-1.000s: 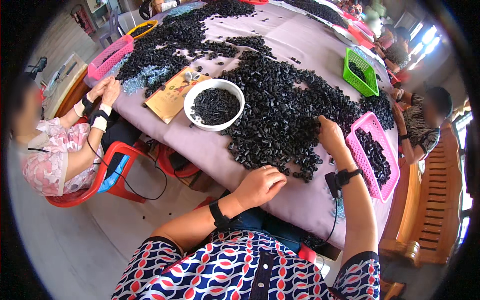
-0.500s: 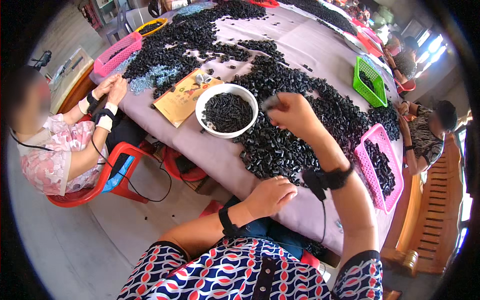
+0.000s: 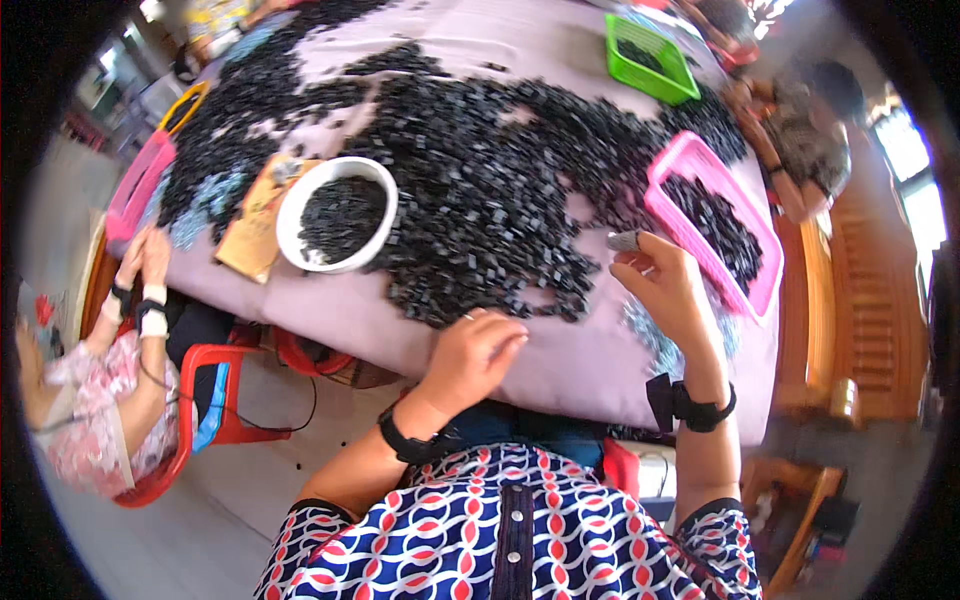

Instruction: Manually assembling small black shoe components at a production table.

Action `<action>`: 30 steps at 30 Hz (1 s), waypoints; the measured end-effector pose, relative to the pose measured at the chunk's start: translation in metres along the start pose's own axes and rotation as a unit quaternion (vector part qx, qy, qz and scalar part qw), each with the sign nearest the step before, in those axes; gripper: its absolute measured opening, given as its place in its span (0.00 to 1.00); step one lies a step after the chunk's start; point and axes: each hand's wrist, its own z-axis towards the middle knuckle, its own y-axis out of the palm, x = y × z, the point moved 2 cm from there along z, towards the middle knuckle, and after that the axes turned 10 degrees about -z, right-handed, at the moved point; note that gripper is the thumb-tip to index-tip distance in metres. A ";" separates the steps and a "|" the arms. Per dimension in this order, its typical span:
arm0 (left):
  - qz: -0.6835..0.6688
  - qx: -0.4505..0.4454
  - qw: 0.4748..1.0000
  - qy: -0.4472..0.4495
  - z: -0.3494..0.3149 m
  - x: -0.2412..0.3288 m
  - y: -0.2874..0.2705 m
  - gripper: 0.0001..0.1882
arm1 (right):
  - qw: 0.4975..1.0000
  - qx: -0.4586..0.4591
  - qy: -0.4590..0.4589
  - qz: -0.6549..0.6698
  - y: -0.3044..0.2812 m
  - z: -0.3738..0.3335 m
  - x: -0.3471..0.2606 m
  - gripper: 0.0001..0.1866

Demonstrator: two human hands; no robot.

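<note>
My right hand (image 3: 665, 285) hovers over the table's right front, between the black heap and the pink basket. Its thumb and index finger are apart with nothing visible between them; a grey cover sits on the index fingertip. At the near edge of the heap of small black tube-like pieces (image 3: 480, 200) is my left hand (image 3: 470, 355), fingers curled in and thumb close to them. Whatever it may hold is hidden. A white round bowl (image 3: 285, 225) of thin black pieces stands left of the heap. Clear bluish plastic bits (image 3: 645, 335) lie beside my right hand.
A pink basket (image 3: 665, 205) and a green basket (image 3: 690, 90) hold black pieces on the right. A yellow booklet (image 3: 245, 250) lies beside the bowl. One person (image 3: 110, 400) sits on a red chair (image 3: 240, 435) at left; another (image 3: 815, 125) is at far right.
My view has swung to the right. My right hand has moved from above the heap beside the bowl toward the pink basket, its fingers now parted. My left hand stays near the table edge.
</note>
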 end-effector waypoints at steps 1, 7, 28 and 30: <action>0.010 -0.003 1.000 0.008 0.002 -0.002 0.001 0.04 | 1.000 0.005 0.017 0.000 -0.004 -0.016 0.009 0.12; 0.059 -0.044 0.997 -0.037 0.004 0.001 0.006 0.09 | 0.993 -0.027 0.066 -0.097 0.004 -0.080 0.046 0.10; -0.244 0.412 0.813 -0.330 -0.013 -0.057 -0.152 0.18 | 0.997 0.017 0.047 -0.061 0.044 -0.087 0.055 0.13; -0.253 0.394 0.804 -0.367 -0.010 -0.062 -0.159 0.17 | 0.997 0.019 0.048 -0.062 0.046 -0.088 0.057 0.14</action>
